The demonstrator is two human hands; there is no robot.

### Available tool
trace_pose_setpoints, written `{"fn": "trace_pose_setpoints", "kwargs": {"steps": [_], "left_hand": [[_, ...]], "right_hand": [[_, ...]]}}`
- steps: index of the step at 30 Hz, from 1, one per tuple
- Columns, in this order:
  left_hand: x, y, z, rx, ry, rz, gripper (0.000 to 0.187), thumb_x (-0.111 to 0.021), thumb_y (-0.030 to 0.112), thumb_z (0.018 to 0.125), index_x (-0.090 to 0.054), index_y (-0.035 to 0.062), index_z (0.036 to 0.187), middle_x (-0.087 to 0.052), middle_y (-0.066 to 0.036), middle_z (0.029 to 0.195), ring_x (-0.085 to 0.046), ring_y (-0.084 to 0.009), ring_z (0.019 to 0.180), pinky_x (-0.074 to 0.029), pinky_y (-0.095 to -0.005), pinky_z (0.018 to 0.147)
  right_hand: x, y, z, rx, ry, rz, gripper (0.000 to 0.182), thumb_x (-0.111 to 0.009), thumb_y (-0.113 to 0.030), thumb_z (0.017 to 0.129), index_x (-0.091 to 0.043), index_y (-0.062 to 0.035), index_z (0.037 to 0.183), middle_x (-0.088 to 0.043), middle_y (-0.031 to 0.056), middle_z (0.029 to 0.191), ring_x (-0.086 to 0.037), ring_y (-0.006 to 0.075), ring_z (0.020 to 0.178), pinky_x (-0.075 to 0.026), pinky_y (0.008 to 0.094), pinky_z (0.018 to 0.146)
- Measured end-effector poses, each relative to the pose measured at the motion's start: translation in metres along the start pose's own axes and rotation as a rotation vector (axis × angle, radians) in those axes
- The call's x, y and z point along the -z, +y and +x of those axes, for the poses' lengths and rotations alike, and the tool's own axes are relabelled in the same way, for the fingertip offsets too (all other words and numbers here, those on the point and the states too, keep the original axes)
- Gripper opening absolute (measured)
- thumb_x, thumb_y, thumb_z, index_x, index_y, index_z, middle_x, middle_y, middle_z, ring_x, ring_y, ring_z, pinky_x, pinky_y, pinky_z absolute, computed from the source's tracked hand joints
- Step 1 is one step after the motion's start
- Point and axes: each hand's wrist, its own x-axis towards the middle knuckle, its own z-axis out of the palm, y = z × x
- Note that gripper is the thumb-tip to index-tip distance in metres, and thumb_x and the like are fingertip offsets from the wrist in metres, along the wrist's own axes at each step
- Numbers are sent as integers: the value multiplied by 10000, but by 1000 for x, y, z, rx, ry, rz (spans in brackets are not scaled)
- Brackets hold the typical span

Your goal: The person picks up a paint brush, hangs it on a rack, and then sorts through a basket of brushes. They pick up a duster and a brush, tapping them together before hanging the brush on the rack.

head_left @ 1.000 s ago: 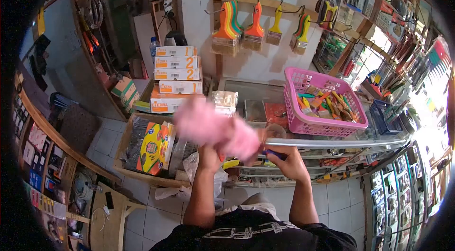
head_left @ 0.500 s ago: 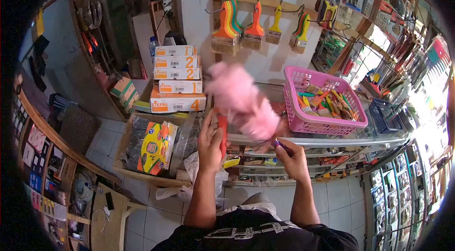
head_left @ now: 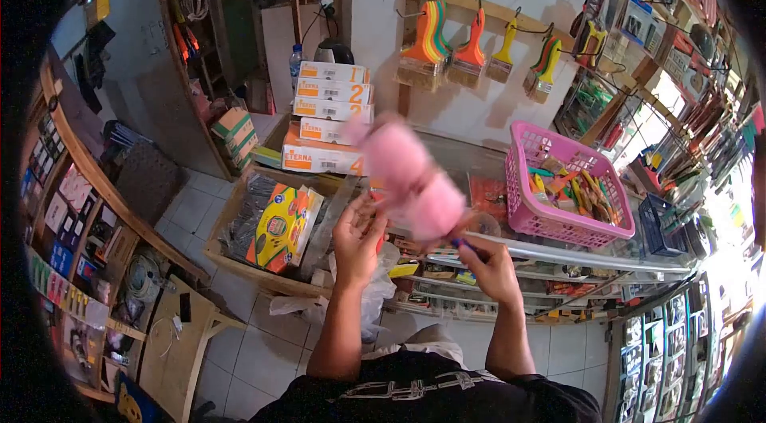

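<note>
In my right hand (head_left: 493, 270) I grip the blue handle (head_left: 461, 243) of a fluffy pink duster (head_left: 403, 158), its head blurred by motion. The duster reaches up and left across the front of my left hand (head_left: 355, 251). Between the thumb and fingers of that hand is an orange-red paintbrush (head_left: 378, 246), seen only in part. The pink head covers the rest of it. Both hands are over the near edge of the glass counter (head_left: 550, 251).
A pink basket (head_left: 571, 226) of paintbrushes stands on the counter at right. Stacked brush boxes (head_left: 325, 160) and an open carton (head_left: 263, 282) with a yellow box (head_left: 286, 225) are at left. Paintbrushes (head_left: 423, 64) hang from wall hooks.
The duster's head has shifted slightly over the left hand and now hides more of the paintbrush. My view has turned left, so the basket and boxes appear further right.
</note>
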Motion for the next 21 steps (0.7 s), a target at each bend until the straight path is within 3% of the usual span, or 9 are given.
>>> {"fn": "trace_pose_setpoints", "kwargs": {"steps": [2, 6, 7, 10, 11, 14, 17, 20, 21], "left_hand": [[15, -16, 0, -17, -11, 44, 399, -710, 68, 982, -561, -26, 1341, -689, -71, 1181, -684, -137, 1007, -537, -266, 796], [0, 7, -2, 48, -8, 44, 357, -722, 86, 983, -588, -9, 1300, -688, -46, 1137, -671, -110, 971, -521, -252, 784], [5, -5, 2, -1, -20, 56, 466, -770, 98, 936, -571, 9, 1349, -664, -63, 1211, -659, -156, 1079, -522, -304, 926], [1, -9, 3, 1, -47, 2, 479, -772, 88, 929, -568, 6, 1354, -660, -63, 1221, -644, -174, 1137, -510, -332, 976], [1, -7, 1, 136, -14, -18, 483, -771, 71, 921, -569, 7, 1355, -659, -60, 1220, -643, -186, 1147, -508, -336, 997], [-1, -15, 4, -25, -45, 31, 481, -755, 80, 938, -559, -4, 1370, -667, -68, 1208, -672, -174, 1049, -534, -318, 909], [-7, -11, 5, 32, -61, 28, 465, -745, 142, 966, -563, 12, 1373, -674, -61, 1201, -665, -127, 970, -539, -285, 803], [-8, -18, 8, 18, -89, 71, 446, -732, 158, 982, -569, 16, 1372, -685, -47, 1165, -652, -97, 932, -531, -265, 771], [-6, -19, 11, -16, -103, 136, 442, -729, 152, 984, -571, 5, 1370, -688, -47, 1156, -653, -100, 934, -528, -267, 783]], "right_hand": [[1, 0, 1, 146, -44, -46, 306, -741, -193, 960, -748, 0, 1197, -713, 92, 846, -592, 115, 724, -513, 306, 701], [1, -4, -1, 72, 4, -96, 301, -711, -150, 991, -730, 19, 1240, -725, 51, 874, -593, 73, 762, -498, 277, 687], [2, -6, -1, 39, 7, -71, 294, -715, -159, 987, -735, 19, 1220, -717, 59, 867, -598, 88, 766, -503, 289, 699], [0, -10, -3, -63, 20, 12, 279, -726, -186, 974, -748, 20, 1161, -692, 82, 845, -611, 131, 778, -518, 324, 736], [-2, -2, -3, -97, 87, 36, 262, -726, -168, 970, -754, 14, 1157, -738, 91, 880, -639, 127, 789, -532, 312, 748], [7, 11, -2, 164, -30, -23, 270, -732, -158, 958, -754, 18, 1162, -769, 117, 931, -670, 136, 821, -541, 311, 782], [8, 5, -4, -12, 134, 2, 307, -746, -130, 970, -723, 32, 1229, -748, 61, 1014, -635, 91, 930, -535, 281, 858], [21, 1, -7, 87, -52, -78, 316, -752, -111, 961, -716, 49, 1230, -752, 72, 1054, -639, 96, 955, -536, 281, 874], [20, 3, -8, 73, 3, -60, 315, -751, -109, 959, -716, 52, 1227, -753, 75, 1048, -637, 94, 948, -534, 278, 869]]}}
